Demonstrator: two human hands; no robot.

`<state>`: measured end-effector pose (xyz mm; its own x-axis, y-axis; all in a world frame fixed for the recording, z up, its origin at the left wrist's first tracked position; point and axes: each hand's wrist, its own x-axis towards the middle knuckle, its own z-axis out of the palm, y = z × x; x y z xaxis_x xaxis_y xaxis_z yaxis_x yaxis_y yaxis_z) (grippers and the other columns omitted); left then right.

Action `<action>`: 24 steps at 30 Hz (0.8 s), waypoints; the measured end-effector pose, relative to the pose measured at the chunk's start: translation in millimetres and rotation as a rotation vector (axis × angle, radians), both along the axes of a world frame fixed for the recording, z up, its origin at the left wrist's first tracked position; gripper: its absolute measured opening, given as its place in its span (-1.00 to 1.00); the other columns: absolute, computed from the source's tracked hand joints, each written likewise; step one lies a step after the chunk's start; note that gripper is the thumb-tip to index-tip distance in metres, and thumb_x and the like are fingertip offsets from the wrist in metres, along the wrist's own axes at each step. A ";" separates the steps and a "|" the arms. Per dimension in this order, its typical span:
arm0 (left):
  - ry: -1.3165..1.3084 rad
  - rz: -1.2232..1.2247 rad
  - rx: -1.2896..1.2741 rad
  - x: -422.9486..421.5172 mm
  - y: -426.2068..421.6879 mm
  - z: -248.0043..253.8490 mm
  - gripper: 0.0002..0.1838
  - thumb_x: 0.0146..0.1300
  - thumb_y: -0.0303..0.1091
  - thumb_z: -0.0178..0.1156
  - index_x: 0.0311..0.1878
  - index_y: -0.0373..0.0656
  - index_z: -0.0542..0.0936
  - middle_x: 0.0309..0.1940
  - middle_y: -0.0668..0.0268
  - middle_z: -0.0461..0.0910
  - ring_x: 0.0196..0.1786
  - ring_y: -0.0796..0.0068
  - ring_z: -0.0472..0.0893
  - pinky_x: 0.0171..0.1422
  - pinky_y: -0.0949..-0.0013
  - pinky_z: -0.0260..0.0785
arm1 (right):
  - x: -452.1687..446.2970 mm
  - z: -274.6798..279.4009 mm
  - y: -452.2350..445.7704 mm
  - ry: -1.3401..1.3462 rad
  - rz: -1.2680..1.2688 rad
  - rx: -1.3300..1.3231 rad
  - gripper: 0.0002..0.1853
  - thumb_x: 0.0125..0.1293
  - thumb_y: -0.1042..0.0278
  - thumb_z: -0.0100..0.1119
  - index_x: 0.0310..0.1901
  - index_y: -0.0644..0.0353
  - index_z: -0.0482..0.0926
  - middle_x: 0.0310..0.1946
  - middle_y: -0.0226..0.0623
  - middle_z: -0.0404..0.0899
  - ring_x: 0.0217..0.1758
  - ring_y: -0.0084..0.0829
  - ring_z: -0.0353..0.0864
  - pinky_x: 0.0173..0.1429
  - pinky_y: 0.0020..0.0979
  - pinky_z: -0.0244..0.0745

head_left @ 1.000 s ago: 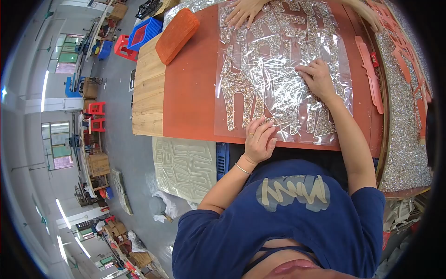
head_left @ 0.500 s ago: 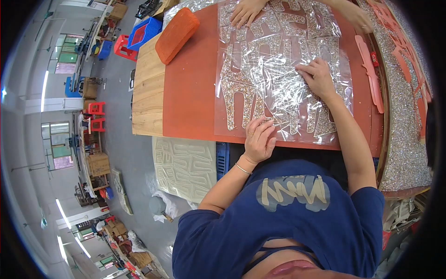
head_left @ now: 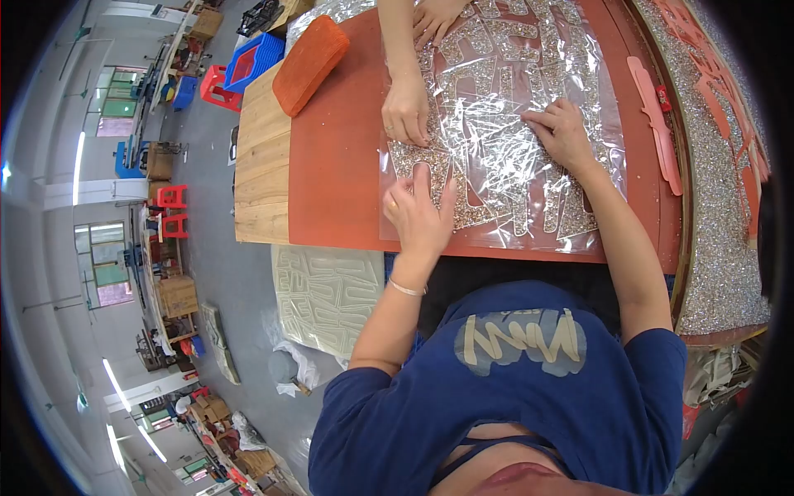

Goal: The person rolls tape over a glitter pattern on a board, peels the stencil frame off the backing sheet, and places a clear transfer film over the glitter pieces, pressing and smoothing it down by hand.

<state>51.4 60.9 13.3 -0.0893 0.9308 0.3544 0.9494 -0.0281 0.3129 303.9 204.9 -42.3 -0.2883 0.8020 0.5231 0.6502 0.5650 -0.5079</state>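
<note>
A clear plastic film [head_left: 488,236] covers glittery cut-out shapes [head_left: 496,178] on the red work surface. My left hand [head_left: 420,215] rests over the film's near left part, fingers spread and touching a glittery piece. Farther right, my right hand [head_left: 566,136] lies on the film with thumb and forefinger apart and the other fingers bent; nothing shows in it. A co-worker's hand [head_left: 405,107] presses the film just beyond my left hand. The co-worker's other hand [head_left: 434,18] is at the far edge. Glare hides some shapes in the middle.
An orange sponge-like block [head_left: 311,64] sits at the far left, near a bare wooden board [head_left: 263,157]. Pink strips [head_left: 655,124] lie on the right, beside a glittery sheet [head_left: 719,264]. Below the table's left edge is a pale sheet with cut shapes [head_left: 322,298].
My left hand has moved left and away from me along the film, its fingers now spread wider. A co-worker's hand has come from the far right to the left side. My right hand stays nearly still.
</note>
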 end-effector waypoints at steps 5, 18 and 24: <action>0.147 0.117 -0.299 -16.8 37.6 1.4 -0.32 0.24 0.19 0.13 0.23 -0.15 0.45 -0.04 -0.01 0.36 0.10 0.01 0.28 0.23 -0.07 0.06 | -0.7 3.7 -1.9 -0.004 -0.007 -0.022 -0.85 0.17 0.33 0.28 -0.21 0.00 0.74 -0.49 -0.40 0.55 -0.22 -0.34 0.45 -0.02 -0.30 0.31; 0.142 0.019 -0.223 18.7 29.8 -12.5 -0.38 0.23 0.17 0.16 0.14 -0.16 0.53 -0.08 0.06 0.38 0.07 0.07 0.31 0.21 -0.03 0.08 | 0.8 4.3 -1.8 0.024 0.011 -0.037 -0.83 0.15 0.39 0.27 -0.20 0.01 0.74 -0.49 -0.40 0.56 -0.22 -0.35 0.45 -0.01 -0.32 0.32; 0.131 0.015 -0.154 3.1 28.8 -19.7 -0.40 0.24 0.11 0.17 0.12 -0.22 0.53 -0.05 0.07 0.40 0.11 0.06 0.30 0.24 -0.05 0.08 | 1.1 2.8 -0.8 0.036 0.008 -0.027 -0.83 0.15 0.39 0.28 -0.20 0.01 0.74 -0.51 -0.40 0.54 -0.25 -0.36 0.44 -0.01 -0.33 0.32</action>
<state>54.5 89.7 -6.4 -0.0660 0.9739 0.2174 0.9823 0.0252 0.1857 305.0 204.0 -39.6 -0.2760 0.8137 0.5116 0.6268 0.5559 -0.5460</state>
